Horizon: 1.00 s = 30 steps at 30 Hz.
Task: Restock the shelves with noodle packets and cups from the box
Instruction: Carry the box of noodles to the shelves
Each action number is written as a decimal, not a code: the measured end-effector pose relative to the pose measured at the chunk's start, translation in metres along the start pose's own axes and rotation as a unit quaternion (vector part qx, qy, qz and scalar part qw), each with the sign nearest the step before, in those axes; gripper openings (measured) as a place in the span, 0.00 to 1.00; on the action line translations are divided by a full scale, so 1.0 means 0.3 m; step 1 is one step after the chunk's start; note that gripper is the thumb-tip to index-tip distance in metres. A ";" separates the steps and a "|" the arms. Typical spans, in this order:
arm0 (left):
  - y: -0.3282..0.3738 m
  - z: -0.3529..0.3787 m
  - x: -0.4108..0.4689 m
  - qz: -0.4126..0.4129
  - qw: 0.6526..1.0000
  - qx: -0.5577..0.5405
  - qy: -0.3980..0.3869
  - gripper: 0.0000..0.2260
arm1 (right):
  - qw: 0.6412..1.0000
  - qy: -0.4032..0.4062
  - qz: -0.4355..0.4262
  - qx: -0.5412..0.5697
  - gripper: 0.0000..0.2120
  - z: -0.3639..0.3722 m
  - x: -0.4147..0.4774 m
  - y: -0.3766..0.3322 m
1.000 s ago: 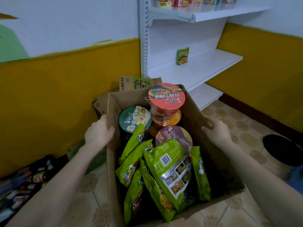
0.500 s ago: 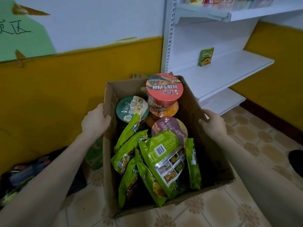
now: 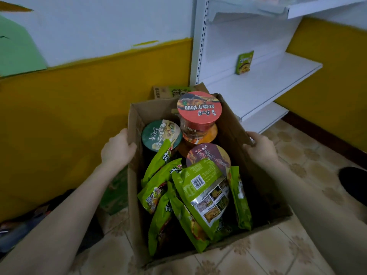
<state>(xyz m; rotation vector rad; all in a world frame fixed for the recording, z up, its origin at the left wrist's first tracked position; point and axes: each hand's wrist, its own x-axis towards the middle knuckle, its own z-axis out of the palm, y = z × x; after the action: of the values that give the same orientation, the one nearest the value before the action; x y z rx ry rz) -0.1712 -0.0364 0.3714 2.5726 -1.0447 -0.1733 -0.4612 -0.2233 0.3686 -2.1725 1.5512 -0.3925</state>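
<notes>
Two bare hands clasped an open cardboard box (image 3: 264,187) of instant noodles in front of a white shelf unit (image 3: 268,82), as I saw it through the head camera. The left hand (image 3: 117,150) gripped the top edge of the box's left wall, fingers curled over the rim. The right hand (image 3: 260,149) was closed the same way on the right wall's edge.

The box stood over a patterned tile floor (image 3: 278,251), just near of the shelves and close to a yellow-painted wall (image 3: 79,116) (I could not tell whether it rested on the tiles or was held just above them).

At the far end of the box a red-lidded noodle cup (image 3: 199,110) sat stacked on an orange-lidded cup (image 3: 210,135). A green-lidded cup (image 3: 161,135) stood to their left and a maroon-lidded cup (image 3: 208,157) just near of them.

Green noodle packets (image 3: 202,193) filled the near half, leaning against one another, one showing its barcode side up. A single green packet (image 3: 245,62) stood upright against the back panel of the middle shelf. A printed carton (image 3: 170,91) showed behind the box's far wall.
</notes>
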 end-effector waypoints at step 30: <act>0.143 -0.014 -0.452 0.136 0.991 -0.009 -0.021 0.12 | 0.994 0.065 0.086 0.020 0.23 -0.213 -0.615 0.311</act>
<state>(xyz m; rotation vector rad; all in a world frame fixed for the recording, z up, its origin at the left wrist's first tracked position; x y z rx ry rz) -0.2958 0.0304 0.3884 2.3882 -1.3867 -0.1656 -0.6286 -0.0867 0.3810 -1.9990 1.7701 -0.5114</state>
